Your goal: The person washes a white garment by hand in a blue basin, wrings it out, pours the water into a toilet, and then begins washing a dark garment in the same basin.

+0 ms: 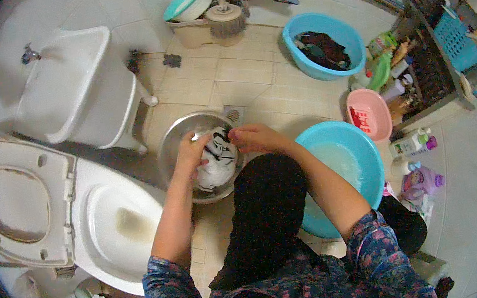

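A round stainless steel basin (166, 141) stands on the tiled floor before me. In it lies a white cloth with black markings (218, 163), bunched up. My left hand (192, 155) is over the basin's left side, at the cloth's edge; whether its fingers grip the fabric is hard to tell. At the cloth's upper right, my right hand (259, 138) pinches a dark part of it between thumb and fingers. A blue plastic basin (373, 163) with cloudy water stands to the right, partly behind my right forearm.
Left are a toilet (89, 214) with its seat raised and a white washbasin (71, 80). Another blue basin (293, 47) holds dark clothes. A pink basin (382, 123) and several bottles (409, 144) line the right wall. A mop bucket (192, 35) stands at the back, near a floor drain (233, 114).
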`<move>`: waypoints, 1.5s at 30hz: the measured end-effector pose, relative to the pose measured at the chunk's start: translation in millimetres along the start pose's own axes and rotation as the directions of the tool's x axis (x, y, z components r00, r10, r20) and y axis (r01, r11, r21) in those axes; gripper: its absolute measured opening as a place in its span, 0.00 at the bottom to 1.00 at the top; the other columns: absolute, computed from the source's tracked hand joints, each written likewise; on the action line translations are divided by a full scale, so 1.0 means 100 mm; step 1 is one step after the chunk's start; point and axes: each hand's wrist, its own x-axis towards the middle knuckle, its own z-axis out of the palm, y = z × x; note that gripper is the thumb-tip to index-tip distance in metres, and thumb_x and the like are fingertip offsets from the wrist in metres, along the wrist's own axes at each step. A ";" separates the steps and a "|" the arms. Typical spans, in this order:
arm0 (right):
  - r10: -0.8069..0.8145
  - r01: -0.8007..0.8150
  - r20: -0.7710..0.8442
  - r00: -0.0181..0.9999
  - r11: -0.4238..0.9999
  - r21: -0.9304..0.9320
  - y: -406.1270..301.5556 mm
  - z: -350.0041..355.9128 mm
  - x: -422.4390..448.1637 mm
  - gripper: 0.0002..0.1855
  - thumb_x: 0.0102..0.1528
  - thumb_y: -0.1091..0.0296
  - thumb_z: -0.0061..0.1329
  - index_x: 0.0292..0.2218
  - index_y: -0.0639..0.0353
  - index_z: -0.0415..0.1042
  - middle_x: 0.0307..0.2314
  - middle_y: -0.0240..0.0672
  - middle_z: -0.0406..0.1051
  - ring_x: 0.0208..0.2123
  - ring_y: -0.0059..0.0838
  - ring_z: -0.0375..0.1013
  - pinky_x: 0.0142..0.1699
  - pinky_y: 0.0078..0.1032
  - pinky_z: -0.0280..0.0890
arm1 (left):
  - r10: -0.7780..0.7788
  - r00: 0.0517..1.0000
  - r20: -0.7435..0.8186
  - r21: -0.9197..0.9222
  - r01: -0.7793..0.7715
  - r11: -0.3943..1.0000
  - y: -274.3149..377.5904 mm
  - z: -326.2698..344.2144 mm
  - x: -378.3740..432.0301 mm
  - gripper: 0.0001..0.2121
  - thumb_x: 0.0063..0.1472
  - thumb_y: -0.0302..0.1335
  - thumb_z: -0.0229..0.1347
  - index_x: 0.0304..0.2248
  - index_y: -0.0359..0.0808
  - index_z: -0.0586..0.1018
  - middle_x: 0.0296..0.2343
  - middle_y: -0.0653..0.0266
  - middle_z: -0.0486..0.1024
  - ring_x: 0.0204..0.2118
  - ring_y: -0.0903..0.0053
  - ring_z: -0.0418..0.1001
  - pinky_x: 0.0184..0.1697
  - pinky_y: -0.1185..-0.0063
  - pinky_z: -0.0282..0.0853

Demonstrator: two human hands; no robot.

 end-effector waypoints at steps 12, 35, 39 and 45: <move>-0.469 0.438 -0.773 0.428 0.856 -0.276 -0.36 -0.19 -3.06 0.12 0.52 0.66 0.37 0.33 0.65 0.66 0.28 0.35 0.68 0.32 0.23 0.67 0.38 0.20 0.62 | 0.462 0.646 0.608 -0.166 -0.465 0.869 1.89 1.28 -1.12 0.24 0.49 0.40 0.48 0.43 0.32 0.64 0.39 0.61 0.65 0.42 0.75 0.63 0.38 0.80 0.60; -0.129 -0.653 -0.781 -0.612 0.639 0.406 1.67 1.82 -6.82 0.49 0.25 0.33 0.51 0.48 0.44 0.54 0.50 0.56 0.33 0.51 0.60 0.37 0.50 0.52 0.40 | -0.164 -0.340 0.926 0.048 -0.325 0.944 0.89 4.10 -4.64 0.26 0.52 0.30 0.47 0.48 0.30 0.51 0.42 0.53 0.60 0.38 0.66 0.67 0.32 0.76 0.68; -0.126 -0.621 -0.779 -0.614 0.687 0.378 1.84 1.70 -6.89 0.39 0.29 0.41 0.52 0.40 0.56 0.62 0.47 0.56 0.43 0.47 0.56 0.47 0.48 0.45 0.47 | -0.125 -0.376 0.918 0.014 -0.283 0.959 0.81 4.24 -4.86 0.27 0.52 0.30 0.47 0.49 0.31 0.51 0.44 0.53 0.57 0.38 0.68 0.66 0.32 0.76 0.69; -0.208 -0.306 -0.560 -0.802 0.948 0.086 2.03 1.56 -6.90 0.23 0.30 0.60 0.51 0.28 0.68 0.65 0.29 0.46 0.62 0.33 0.38 0.62 0.38 0.28 0.59 | -0.129 -0.486 0.864 -0.030 -0.306 0.951 0.68 4.30 -5.02 0.26 0.53 0.30 0.46 0.49 0.31 0.52 0.45 0.56 0.55 0.42 0.71 0.62 0.37 0.75 0.67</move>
